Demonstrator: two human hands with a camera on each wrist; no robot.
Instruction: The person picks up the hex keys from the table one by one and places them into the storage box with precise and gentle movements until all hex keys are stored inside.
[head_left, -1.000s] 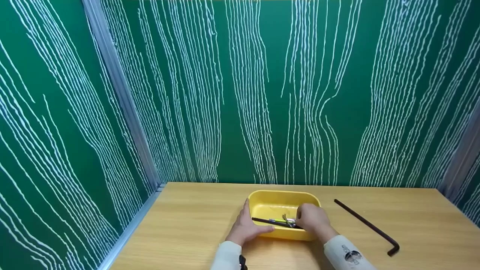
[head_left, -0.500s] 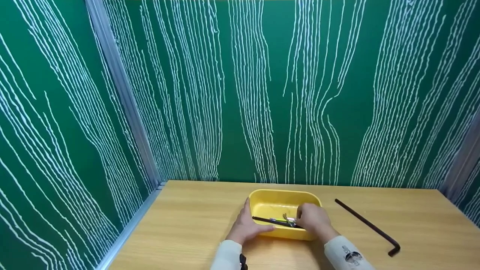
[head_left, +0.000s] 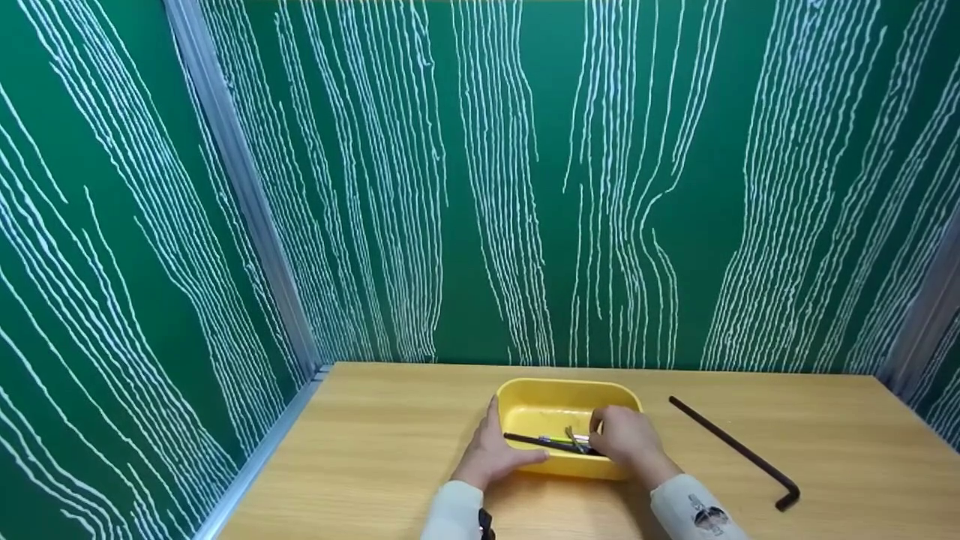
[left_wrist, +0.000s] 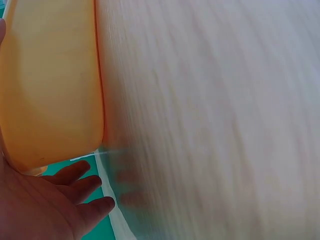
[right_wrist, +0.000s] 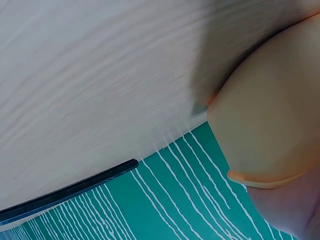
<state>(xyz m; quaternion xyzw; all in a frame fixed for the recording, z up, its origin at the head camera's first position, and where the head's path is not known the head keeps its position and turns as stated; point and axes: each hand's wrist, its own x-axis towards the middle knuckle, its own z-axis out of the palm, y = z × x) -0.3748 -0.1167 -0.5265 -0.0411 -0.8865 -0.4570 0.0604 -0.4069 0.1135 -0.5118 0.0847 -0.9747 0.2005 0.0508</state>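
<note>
A yellow plastic bin point(head_left: 570, 466) stands on the table, with several slim items at its near side. Among them are a long black rod-like item point(head_left: 525, 438), a yellow-green piece point(head_left: 556, 440) and some small metal parts point(head_left: 576, 441). My left hand point(head_left: 489, 455) cups the bin's near left corner, thumb along the near rim. In the left wrist view its fingers point(left_wrist: 82, 190) are extended and spread apart beside the bin. My right hand point(head_left: 628, 439) reaches over the right end, fingers bent down inside. Its fingertips are hidden, so anything between them cannot be seen.
A long dark L-shaped bar point(head_left: 735, 450), like a large hex key, lies on the wooden table point(head_left: 360, 450) right of the bin. Green walls point(head_left: 570, 225) with white wavy lines enclose the back and sides. A metal post point(head_left: 247, 187) rises at the left corner.
My right hand has shifted very slightly left inside the bin. My left hand, the bin and the L-shaped bar stay where they were.
</note>
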